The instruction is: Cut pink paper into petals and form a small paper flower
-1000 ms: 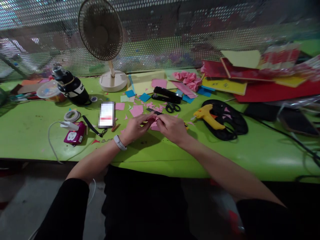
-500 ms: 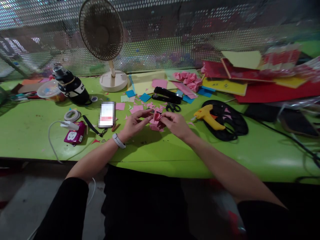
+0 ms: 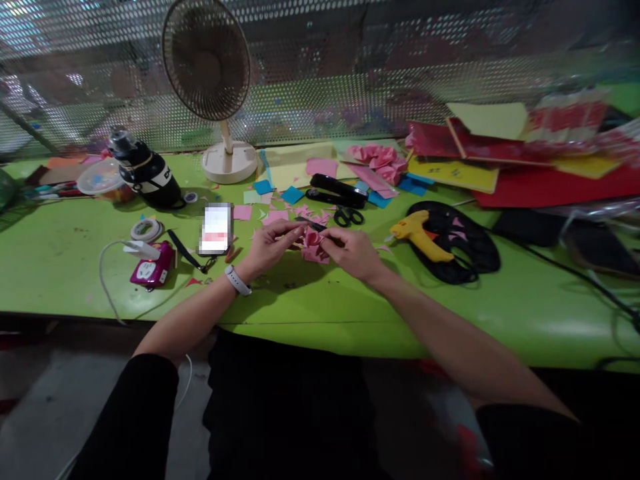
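Between my two hands, just above the green table, is a pink paper flower with curled petals. My left hand grips its left side with thumb and fingers. On the other side my right hand pinches the petals, its fingertips close to the middle. A small dark tool tip behind the flower is too indistinct to name. Pink paper scraps lie just beyond my hands, beside the black-handled scissors. A black stapler rests behind them.
A yellow glue gun lies on a black pad to the right. Left are a phone, a purple power adapter and a black bottle. A fan stands behind; finished pink flowers sit near red paper.
The flower has turned slightly, so its curled centre faces up more. My hands stay on it with small finger shifts. The whole view has moved a little.
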Tool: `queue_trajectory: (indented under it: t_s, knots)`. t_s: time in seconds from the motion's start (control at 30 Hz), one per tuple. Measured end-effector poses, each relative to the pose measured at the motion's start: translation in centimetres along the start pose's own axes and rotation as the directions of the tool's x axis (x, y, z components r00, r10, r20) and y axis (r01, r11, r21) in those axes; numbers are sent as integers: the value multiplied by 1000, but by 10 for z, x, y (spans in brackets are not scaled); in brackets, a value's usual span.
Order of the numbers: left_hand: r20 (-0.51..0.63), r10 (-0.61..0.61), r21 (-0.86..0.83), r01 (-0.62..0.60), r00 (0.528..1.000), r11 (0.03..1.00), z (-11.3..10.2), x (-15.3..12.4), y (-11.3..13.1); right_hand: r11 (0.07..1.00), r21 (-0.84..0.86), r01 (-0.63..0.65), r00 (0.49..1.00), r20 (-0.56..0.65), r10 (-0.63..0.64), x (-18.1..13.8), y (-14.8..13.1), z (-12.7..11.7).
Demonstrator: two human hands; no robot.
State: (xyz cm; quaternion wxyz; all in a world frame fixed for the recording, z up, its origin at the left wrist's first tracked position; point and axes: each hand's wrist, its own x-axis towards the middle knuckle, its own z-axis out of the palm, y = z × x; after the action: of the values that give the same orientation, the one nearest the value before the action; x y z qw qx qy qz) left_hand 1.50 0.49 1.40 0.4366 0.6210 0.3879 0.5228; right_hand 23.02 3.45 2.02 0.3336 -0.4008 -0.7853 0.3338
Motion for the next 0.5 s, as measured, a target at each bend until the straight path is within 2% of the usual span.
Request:
queue_trajectory:
  t_s: [0.5]
  knots:
    - [23, -27, -2, 27, 999, 1000, 0, -1, 1, 997, -54, 47, 999, -11, -48, 0, 0, 0]
